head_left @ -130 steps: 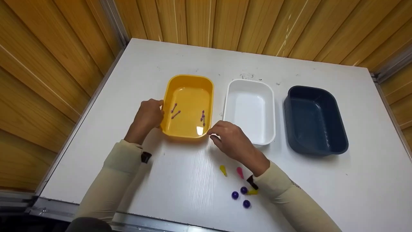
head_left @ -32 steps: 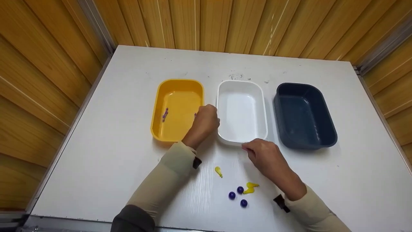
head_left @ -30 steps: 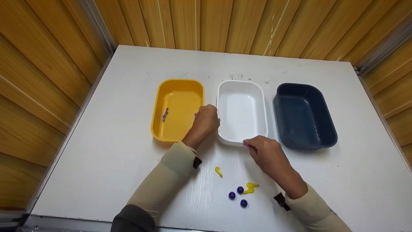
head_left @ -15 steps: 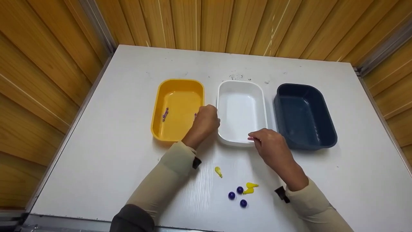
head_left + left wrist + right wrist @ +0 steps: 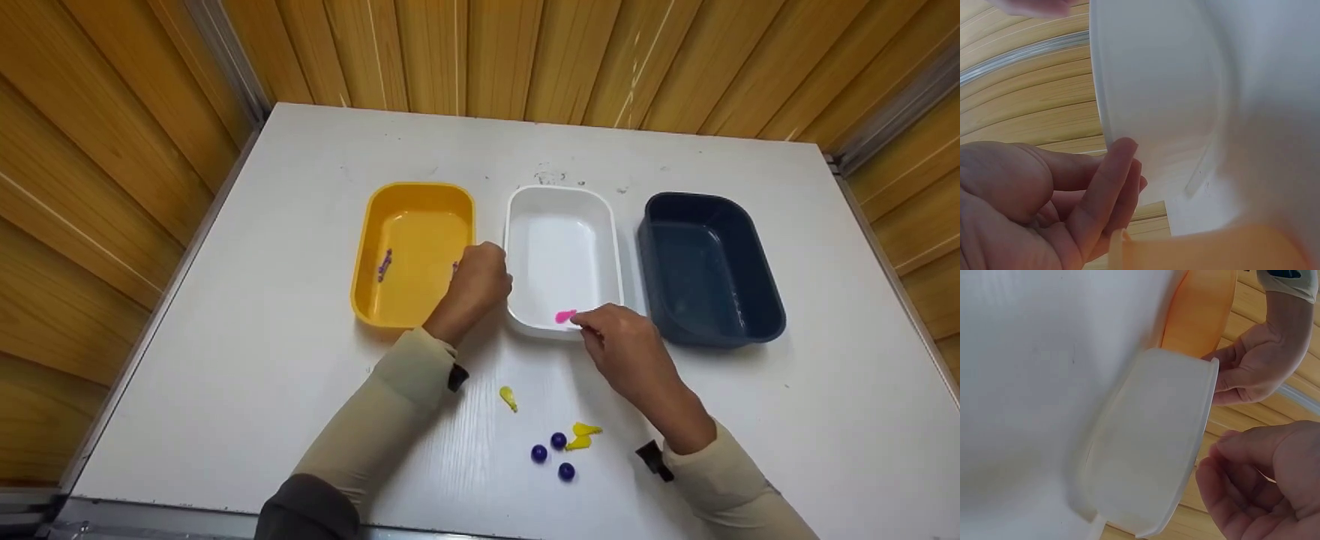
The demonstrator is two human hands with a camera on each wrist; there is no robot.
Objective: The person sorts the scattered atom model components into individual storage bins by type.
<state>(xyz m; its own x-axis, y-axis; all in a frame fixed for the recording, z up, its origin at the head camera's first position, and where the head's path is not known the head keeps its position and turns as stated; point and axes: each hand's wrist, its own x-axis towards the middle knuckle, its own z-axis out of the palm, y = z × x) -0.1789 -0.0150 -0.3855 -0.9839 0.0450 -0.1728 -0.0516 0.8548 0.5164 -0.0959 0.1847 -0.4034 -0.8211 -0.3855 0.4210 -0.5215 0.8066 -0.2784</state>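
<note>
While the left hand (image 5: 480,276) pinches the white bin (image 5: 562,247), right fingers (image 5: 592,318) bunch at a pink balloon (image 5: 564,316), grip unclear. Placing it seems underway, needing release.

A white, faintly grained rectangular tabletop (image 5: 225,390) carries a deep, dark-blue, rounded-rectangular tub (image 5: 697,270) on its right side, a pale glint lying inside it. Towards the near edge sit three small, glossy, dark-purple balls (image 5: 538,453), close together but apart. Just beside one of them lie two small, bright-yellow, teardrop-shaped pieces (image 5: 586,430), and a third matching yellow teardrop (image 5: 508,398) rests on its own farther left. Small dark scuff marks (image 5: 550,178) dot the far part of the tabletop. Behind it rise yellow-brown, wood-grained wall panels (image 5: 525,60), with a straight, silver-grey metal post (image 5: 225,56) at the left corner.
</note>
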